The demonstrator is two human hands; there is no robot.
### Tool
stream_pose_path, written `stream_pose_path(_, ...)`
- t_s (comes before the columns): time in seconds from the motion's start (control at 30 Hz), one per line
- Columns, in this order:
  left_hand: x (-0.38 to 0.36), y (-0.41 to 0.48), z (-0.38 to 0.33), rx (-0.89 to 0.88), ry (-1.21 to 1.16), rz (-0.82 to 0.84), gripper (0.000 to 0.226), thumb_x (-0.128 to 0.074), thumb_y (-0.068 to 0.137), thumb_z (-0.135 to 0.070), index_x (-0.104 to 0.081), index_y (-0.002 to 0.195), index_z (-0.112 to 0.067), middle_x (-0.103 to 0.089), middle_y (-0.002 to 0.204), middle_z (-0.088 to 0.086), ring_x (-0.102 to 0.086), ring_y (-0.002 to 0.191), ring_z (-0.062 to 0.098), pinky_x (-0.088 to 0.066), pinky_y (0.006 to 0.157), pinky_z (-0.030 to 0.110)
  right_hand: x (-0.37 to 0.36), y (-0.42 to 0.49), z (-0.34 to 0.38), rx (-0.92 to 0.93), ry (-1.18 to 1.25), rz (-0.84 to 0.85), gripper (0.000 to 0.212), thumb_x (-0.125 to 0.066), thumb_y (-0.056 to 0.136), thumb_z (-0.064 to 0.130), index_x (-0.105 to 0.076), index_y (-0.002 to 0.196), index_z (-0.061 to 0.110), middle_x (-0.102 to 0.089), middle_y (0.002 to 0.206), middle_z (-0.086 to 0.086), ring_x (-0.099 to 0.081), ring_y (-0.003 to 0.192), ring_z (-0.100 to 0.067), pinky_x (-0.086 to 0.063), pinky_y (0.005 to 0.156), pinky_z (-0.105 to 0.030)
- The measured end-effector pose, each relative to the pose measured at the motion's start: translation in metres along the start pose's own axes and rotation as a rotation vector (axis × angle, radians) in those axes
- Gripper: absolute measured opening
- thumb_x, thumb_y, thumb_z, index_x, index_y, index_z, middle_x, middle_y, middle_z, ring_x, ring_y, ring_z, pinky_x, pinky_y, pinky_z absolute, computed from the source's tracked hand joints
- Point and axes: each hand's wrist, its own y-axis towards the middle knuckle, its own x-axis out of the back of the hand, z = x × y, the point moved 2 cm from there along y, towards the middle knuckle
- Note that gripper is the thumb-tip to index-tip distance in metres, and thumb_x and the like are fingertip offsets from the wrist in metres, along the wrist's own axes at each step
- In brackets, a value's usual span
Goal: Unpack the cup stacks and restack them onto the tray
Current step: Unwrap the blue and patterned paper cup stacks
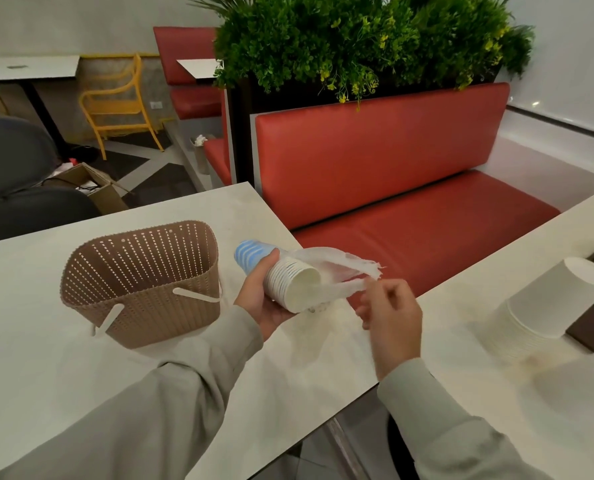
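Cup stack (288,278): a nested column of paper cups, white at the rims and blue-printed toward the bases. It is held on its side in the air over the right edge of the left desk (46,358), with the open mouths turned right.

Left hand (257,299) cradles the column from below, thumb over the top and fingers curled round it. Its judged purpose is to brace the cups while the sleeve comes away.

Clear plastic wrapper (337,265) is peeled back past the mouth end and trails right, torn and ragged. The blue end appears to sit inside it, so unwrapping is judged part done.

Right hand (392,313) pinches the wrapper's lower strand between thumb and fingertips, just right of the rims, though the grip is slightly blurred. The sideways hold likely lets the pull run along the column, away from the bracing hand.

Brown perforated basket (143,282) stands on the left desk, just left of the hands. Its purpose cannot be told.

Second cup stack (544,299), unwrapped, lies tilted on the right desk (496,393), well apart from the hands. It leans against a dark brown tray (593,330), and whether any of it rests on that tray cannot be told.

Red booth seat (392,161) lies beyond the gap between the desks.
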Motion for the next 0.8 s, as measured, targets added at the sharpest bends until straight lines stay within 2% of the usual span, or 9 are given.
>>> stream_pose_path(0.07,0.000,0.002,0.001,-0.012,0.051,-0.023,0.066,-0.080,0.075,-0.049,-0.063,0.130,-0.017,-0.069,0.126,0.013,-0.066,0.116,0.031,-0.057,0.089,0.052,-0.009,-0.013,0.003,0.372,-0.223,0.178,0.008,-0.068,0.085,0.014,-0.066,0.078,0.017,-0.065,0.078,0.006,-0.058,0.066,-0.009,-0.046,0.062,-0.026)
stream_pose_path(0.13,-0.001,0.002,0.004,-0.015,0.096,-0.025,0.072,-0.083,0.070,-0.051,-0.063,0.130,-0.015,-0.069,0.126,0.013,-0.067,0.116,0.031,-0.059,0.085,0.048,-0.019,-0.020,0.002,0.536,-0.380,0.323,0.018,-0.064,0.082,0.011,-0.072,0.096,0.017,-0.066,0.100,0.010,-0.060,0.073,-0.010,-0.044,0.062,-0.017)
stream_pose_path(0.2,-0.002,0.001,0.006,-0.021,0.127,-0.012,0.071,-0.082,0.072,-0.051,-0.063,0.129,-0.014,-0.069,0.125,0.015,-0.067,0.115,0.033,-0.059,0.083,0.047,-0.026,-0.015,-0.002,0.419,-0.549,0.410,0.037,-0.059,0.087,0.011,-0.066,0.121,0.021,-0.063,0.109,0.013,-0.059,0.075,-0.008,-0.045,0.071,-0.019)
stream_pose_path(0.27,-0.004,0.000,0.008,-0.029,0.131,-0.001,0.069,-0.081,0.074,-0.049,-0.062,0.129,-0.013,-0.069,0.125,0.016,-0.066,0.115,0.034,-0.059,0.083,0.047,-0.026,-0.012,-0.009,0.257,-0.707,0.471,0.044,-0.054,0.092,0.016,-0.056,0.135,0.025,-0.060,0.093,0.009,-0.052,0.066,-0.005,-0.043,0.074,-0.024)
stream_pose_path(0.37,-0.006,-0.002,0.007,-0.044,0.120,0.001,0.070,-0.082,0.072,-0.048,-0.062,0.129,-0.013,-0.069,0.125,0.016,-0.066,0.115,0.034,-0.059,0.080,0.045,-0.022,-0.023,-0.017,0.291,-0.729,0.589,0.041,-0.053,0.095,0.014,-0.058,0.135,0.026,-0.060,0.096,0.012,-0.048,0.070,0.002,-0.041,0.076,-0.018)
stream_pose_path(0.53,-0.002,-0.004,0.003,-0.061,0.061,-0.019,0.069,-0.081,0.072,-0.049,-0.063,0.129,-0.014,-0.072,0.120,0.011,-0.068,0.113,0.030,-0.059,0.086,0.045,-0.014,-0.026,-0.032,0.271,-0.764,0.678,0.044,-0.048,0.097,0.005,-0.065,0.131,0.028,-0.068,0.124,0.009,-0.060,0.112,-0.008,-0.041,0.097,-0.011)
stream_pose_path(0.6,0.001,-0.003,0.002,-0.075,0.047,-0.039,0.070,-0.082,0.072,-0.047,-0.061,0.131,-0.015,-0.071,0.121,0.011,-0.068,0.113,0.030,-0.059,0.085,0.047,-0.012,-0.027,-0.034,0.259,-0.800,0.729,0.044,-0.047,0.098,0.006,-0.068,0.129,0.029,-0.068,0.127,0.009,-0.061,0.115,-0.010,-0.042,0.097,-0.012)
stream_pose_path(0.73,-0.001,-0.002,0.003,-0.079,0.034,-0.050,0.073,-0.085,0.069,-0.043,-0.061,0.131,-0.015,-0.071,0.121,0.011,-0.069,0.110,0.030,-0.060,0.081,0.045,-0.020,-0.034,-0.032,0.222,-0.732,0.799,0.042,-0.048,0.101,0.025,-0.051,0.136,0.046,-0.066,0.112,0.018,-0.060,0.071,-0.003,-0.041,0.073,-0.010)
stream_pose_path(0.8,-0.004,-0.003,0.006,-0.052,0.027,-0.016,0.069,-0.083,0.071,-0.046,-0.064,0.129,-0.015,-0.072,0.120,0.011,-0.069,0.111,0.028,-0.058,0.090,0.045,-0.024,-0.035,-0.037,0.183,-0.763,0.852,0.048,-0.044,0.102,0.027,-0.038,0.142,0.054,-0.064,0.119,0.016,-0.049,0.059,0.001,-0.041,0.075,-0.018)
